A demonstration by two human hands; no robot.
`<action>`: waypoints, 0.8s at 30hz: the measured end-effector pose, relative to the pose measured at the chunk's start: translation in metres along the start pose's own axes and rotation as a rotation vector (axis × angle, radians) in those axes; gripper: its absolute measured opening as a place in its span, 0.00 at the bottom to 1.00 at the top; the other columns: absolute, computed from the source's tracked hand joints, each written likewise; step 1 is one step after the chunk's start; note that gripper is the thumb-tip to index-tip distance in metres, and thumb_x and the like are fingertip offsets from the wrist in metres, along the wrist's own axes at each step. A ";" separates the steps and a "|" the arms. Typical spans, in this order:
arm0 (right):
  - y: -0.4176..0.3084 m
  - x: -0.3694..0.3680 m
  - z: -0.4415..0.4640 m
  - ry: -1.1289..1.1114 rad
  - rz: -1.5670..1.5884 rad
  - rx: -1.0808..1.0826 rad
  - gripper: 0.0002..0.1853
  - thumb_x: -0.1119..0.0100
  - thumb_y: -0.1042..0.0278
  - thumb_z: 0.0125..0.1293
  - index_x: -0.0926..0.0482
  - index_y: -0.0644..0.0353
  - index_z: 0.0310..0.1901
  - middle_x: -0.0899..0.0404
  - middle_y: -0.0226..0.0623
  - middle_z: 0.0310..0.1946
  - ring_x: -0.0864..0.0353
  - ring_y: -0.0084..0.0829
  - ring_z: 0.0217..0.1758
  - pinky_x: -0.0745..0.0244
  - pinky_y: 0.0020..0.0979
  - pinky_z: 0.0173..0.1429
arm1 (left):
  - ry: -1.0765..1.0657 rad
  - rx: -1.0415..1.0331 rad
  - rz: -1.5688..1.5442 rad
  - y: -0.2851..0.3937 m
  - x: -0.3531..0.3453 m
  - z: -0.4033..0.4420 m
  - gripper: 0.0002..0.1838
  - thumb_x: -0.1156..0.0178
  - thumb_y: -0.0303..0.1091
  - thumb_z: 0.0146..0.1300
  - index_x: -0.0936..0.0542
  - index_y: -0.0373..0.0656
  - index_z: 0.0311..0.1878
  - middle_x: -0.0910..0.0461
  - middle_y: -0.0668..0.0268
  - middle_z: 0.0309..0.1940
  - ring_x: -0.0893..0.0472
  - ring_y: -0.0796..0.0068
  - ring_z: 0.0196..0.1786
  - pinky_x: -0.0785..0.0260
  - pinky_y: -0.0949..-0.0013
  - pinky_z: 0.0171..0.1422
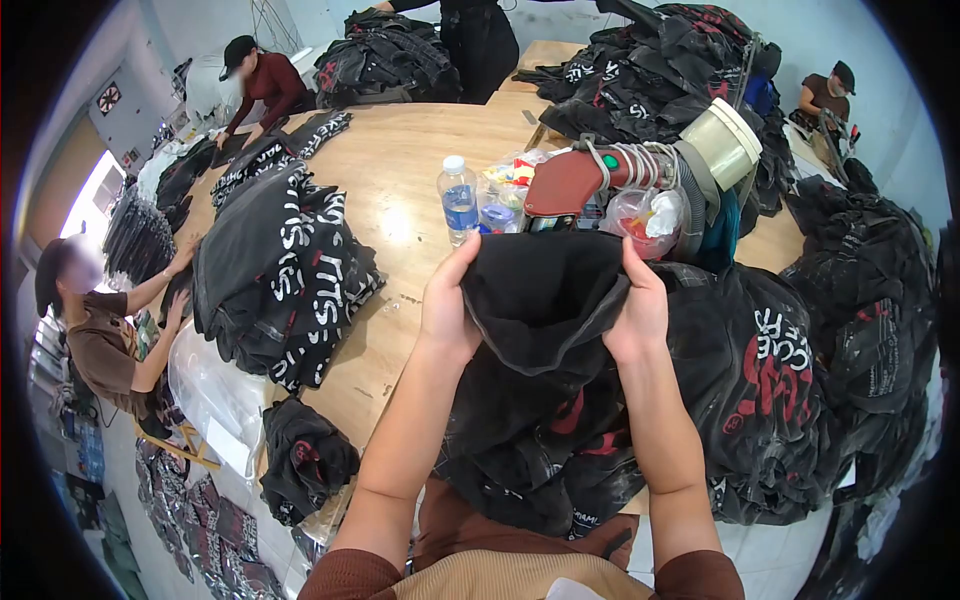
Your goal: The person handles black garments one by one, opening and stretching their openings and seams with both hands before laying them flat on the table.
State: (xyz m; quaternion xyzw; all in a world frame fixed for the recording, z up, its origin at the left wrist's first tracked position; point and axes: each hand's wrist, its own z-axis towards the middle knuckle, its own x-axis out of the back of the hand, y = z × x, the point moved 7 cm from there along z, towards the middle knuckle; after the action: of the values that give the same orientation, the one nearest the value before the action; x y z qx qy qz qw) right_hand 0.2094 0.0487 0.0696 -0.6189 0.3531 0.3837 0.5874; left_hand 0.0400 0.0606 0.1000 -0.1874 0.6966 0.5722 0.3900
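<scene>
A black garment [545,340] hangs between my two hands, its round opening spread and facing up toward the camera. At the left side of the opening, my left hand [450,305] grips the edge, thumb on top. On the opposite side my right hand [640,305] grips the edge in the same way. The inside of the opening is dark. Below, the rest of the cloth, with red and white print, merges with other black garments, so its lower end cannot be made out.
Piles of printed black garments [300,260] stand left, right [770,390] and at the back. Beyond my hands are a water bottle [458,200], a red corded tool [565,185] and a cream bucket [720,145] on the wooden table [400,150]. Several people work around.
</scene>
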 end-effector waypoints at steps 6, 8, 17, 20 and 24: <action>0.007 -0.011 -0.016 -0.012 -0.055 -0.034 0.24 0.59 0.54 0.74 0.26 0.70 0.53 0.23 0.49 0.54 0.23 0.43 0.58 0.32 0.44 0.65 | 0.019 0.004 -0.023 0.006 0.011 -0.019 0.23 0.54 0.43 0.71 0.26 0.30 0.53 0.22 0.50 0.52 0.22 0.58 0.55 0.33 0.57 0.65; 0.021 -0.018 -0.017 0.005 -0.015 -0.213 0.23 0.58 0.55 0.74 0.26 0.70 0.52 0.22 0.50 0.53 0.22 0.43 0.56 0.30 0.44 0.64 | 0.019 0.049 -0.132 0.006 0.013 -0.017 0.23 0.54 0.43 0.71 0.26 0.29 0.53 0.23 0.50 0.53 0.23 0.57 0.56 0.34 0.57 0.66; 0.020 -0.005 0.004 -0.027 0.068 -0.164 0.22 0.56 0.57 0.73 0.26 0.70 0.53 0.21 0.49 0.51 0.19 0.43 0.52 0.24 0.43 0.58 | -0.049 0.097 -0.196 0.007 0.001 0.000 0.23 0.56 0.44 0.72 0.27 0.32 0.56 0.23 0.51 0.55 0.24 0.57 0.58 0.35 0.56 0.67; 0.009 -0.002 0.000 0.025 0.040 -0.113 0.21 0.56 0.56 0.73 0.25 0.69 0.51 0.21 0.49 0.50 0.20 0.43 0.53 0.25 0.44 0.58 | -0.050 0.088 -0.103 0.000 -0.004 0.005 0.21 0.53 0.42 0.72 0.26 0.32 0.54 0.23 0.52 0.54 0.23 0.60 0.56 0.33 0.59 0.65; -0.007 0.006 -0.007 0.014 0.016 0.045 0.18 0.58 0.59 0.75 0.27 0.63 0.54 0.22 0.44 0.51 0.22 0.40 0.55 0.30 0.43 0.62 | -0.058 -0.017 0.186 -0.003 -0.007 -0.001 0.19 0.53 0.39 0.71 0.26 0.33 0.55 0.22 0.56 0.53 0.22 0.65 0.55 0.32 0.64 0.62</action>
State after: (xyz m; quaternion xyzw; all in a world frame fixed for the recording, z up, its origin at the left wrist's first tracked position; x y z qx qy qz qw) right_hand 0.2187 0.0420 0.0679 -0.6056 0.3706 0.3760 0.5954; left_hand 0.0462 0.0571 0.1031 -0.1088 0.6946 0.6169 0.3536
